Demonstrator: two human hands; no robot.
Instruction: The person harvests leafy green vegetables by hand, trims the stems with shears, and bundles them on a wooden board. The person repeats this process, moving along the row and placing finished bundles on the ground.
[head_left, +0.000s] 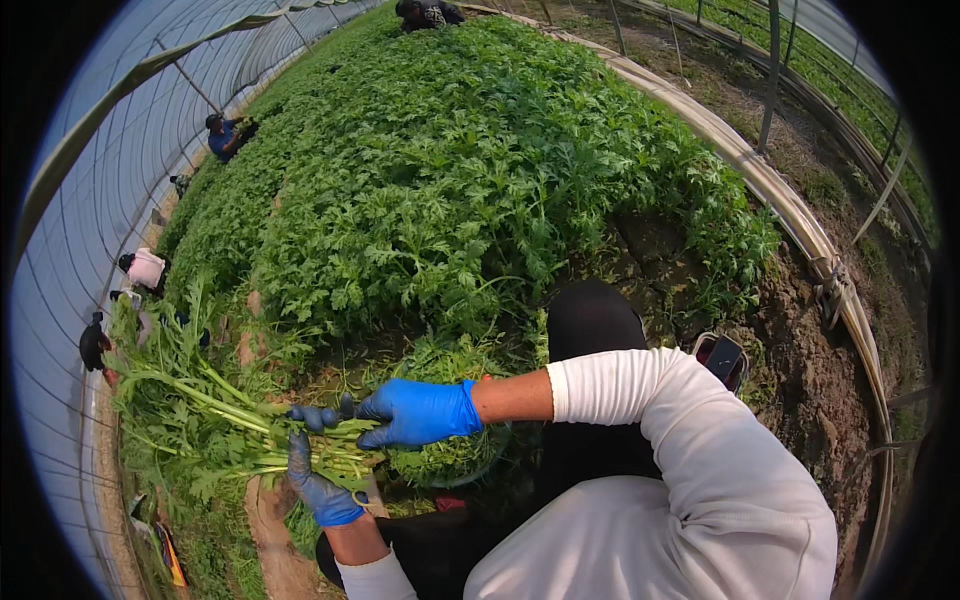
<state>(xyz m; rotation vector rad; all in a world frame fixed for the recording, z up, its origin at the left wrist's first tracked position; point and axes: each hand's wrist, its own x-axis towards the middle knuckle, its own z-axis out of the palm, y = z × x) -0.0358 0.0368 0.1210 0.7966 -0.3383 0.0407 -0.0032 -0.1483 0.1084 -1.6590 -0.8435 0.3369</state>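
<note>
My left hand (319, 480), in a soiled blue glove, is wrapped around a bunch of leafy green stems (232, 420). The bunch lies sideways, with its leaves toward the left and the stem ends toward my right hand (424, 412). That hand wears a cleaner blue glove with darkened fingertips. Its thumb and fingers close on pale green pieces at the stem ends. Below my right wrist, a round tub (484, 472) holds loose green leaves and trimmings (442, 457). My gloved fingers partly hide the stem ends.
Dense leafy greens (450, 165) fill the bed ahead. A phone (724, 356) rests on a small container by my right knee (592, 319). Rolled plastic sheeting (795, 210) borders the right side. Several people work along the left, one in blue (225, 139); another person (427, 13) is far ahead.
</note>
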